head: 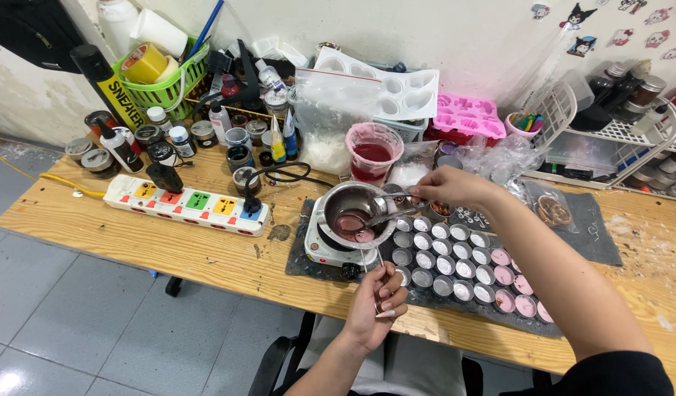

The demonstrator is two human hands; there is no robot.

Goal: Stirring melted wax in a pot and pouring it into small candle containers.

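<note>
My left hand [378, 302] is near the table's front edge, pinching a thin metal tool [379, 258] that points up toward the steel pot [350, 213]. The pot sits on a small white hot plate [331, 246] and holds a little pink liquid. My right hand [449, 188] reaches over from the right and grips a spoon [391, 216] whose bowl rests inside the pot. Rows of small round metal tins [455, 268] lie to the right of the pot on a dark mat [426, 297]; those at the far right hold pink fill.
A white power strip [188, 203] with coloured sockets lies at left. A plastic cup of red liquid [372, 154] stands behind the pot. Jars, bottles and a green basket [162, 84] crowd the back left; moulds [466, 114] and a white wire rack [616, 132] stand at the back right.
</note>
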